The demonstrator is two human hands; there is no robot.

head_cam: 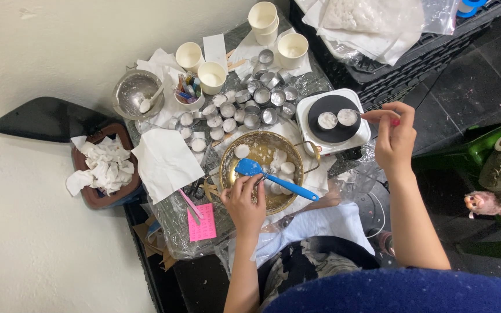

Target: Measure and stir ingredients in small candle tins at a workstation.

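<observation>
a: where is the left hand [243,200]?

b: it rests on the near rim of the gold bowl [227,163], fingers curled around the grip of the blue spatula [273,178]. the blade lies over the bowl's middle, among white lumps of wax [285,169].

a: and the right hand [394,138]?

b: it is raised beside the table's right edge, fingertips pinched on a thin handle (too small to tell what kind) that reaches to a small tin cup [347,117] on the black hot plate [333,132]. a second tin cup [327,120] sits just beside it, both filled with white.

a: what surrounds them?

b: behind the bowl, toward the table's far edge, a cluster of empty tin cups [262,97] stands close together, with paper cups [211,76] further back. a steel bowl [131,91] with a spoon sits at the far left corner, white paper sheets [166,162] lie left of the gold bowl, and a pink card [202,222] lies at the near edge.
</observation>
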